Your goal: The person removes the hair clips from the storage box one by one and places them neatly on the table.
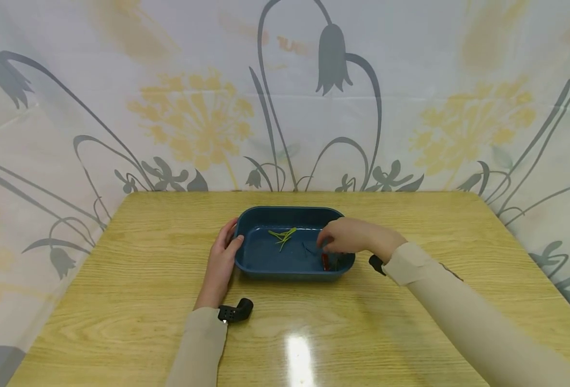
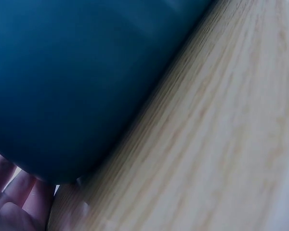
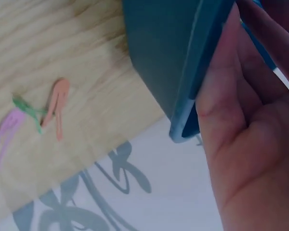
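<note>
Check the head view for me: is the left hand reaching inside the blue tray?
No, the left hand rests against the outer left end of the blue tray, while the right hand is the one reaching inside.

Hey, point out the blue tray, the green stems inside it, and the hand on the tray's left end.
blue tray (image 1: 294,275): head view, on its near outer wall.
green stems (image 1: 283,236): head view, where the strands cross.
left hand (image 1: 222,259): head view, on the back of the hand.
</note>
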Tool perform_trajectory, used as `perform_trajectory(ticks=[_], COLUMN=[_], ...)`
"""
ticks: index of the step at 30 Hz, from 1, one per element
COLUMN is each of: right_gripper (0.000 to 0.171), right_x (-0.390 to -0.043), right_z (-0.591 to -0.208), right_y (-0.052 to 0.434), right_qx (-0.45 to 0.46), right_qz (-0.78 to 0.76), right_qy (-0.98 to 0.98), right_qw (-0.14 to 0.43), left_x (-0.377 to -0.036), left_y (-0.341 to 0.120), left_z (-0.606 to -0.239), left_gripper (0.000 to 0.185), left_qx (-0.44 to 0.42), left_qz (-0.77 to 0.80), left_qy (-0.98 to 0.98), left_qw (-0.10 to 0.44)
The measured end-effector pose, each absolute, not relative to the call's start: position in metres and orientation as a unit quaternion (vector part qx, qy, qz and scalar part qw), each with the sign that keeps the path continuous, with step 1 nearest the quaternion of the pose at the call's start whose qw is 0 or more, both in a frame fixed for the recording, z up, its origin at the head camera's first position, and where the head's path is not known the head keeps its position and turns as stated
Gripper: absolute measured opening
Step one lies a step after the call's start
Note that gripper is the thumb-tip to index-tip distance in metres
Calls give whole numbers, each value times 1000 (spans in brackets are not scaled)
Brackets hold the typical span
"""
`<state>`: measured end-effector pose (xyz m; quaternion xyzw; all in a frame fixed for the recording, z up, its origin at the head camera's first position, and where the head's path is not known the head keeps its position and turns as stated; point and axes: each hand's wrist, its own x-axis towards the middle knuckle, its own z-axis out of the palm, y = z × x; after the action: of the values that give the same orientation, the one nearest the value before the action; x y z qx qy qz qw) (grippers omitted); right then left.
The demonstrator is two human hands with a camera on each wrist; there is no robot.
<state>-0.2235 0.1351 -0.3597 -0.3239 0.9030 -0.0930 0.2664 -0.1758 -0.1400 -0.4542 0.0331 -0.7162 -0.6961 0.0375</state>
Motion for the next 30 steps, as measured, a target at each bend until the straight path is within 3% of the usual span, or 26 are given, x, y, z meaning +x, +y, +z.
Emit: perform_trajectory(ticks=[15, 30], right_gripper=[30, 12], right_x=[-229, -228], right_z=[-365, -373], right_y=[121, 118], right_qx=[-312, -320], right_qz=[6, -9], right_qy=[897, 888], right_qw=[314, 330], left_x=[-179, -178], left_y=[-139, -138], left_z=[-458, -458], left_gripper=[46, 45], left_qx=[18, 24], left_qz=[-704, -700], left_qy=[-709, -713], left_qw=[40, 38])
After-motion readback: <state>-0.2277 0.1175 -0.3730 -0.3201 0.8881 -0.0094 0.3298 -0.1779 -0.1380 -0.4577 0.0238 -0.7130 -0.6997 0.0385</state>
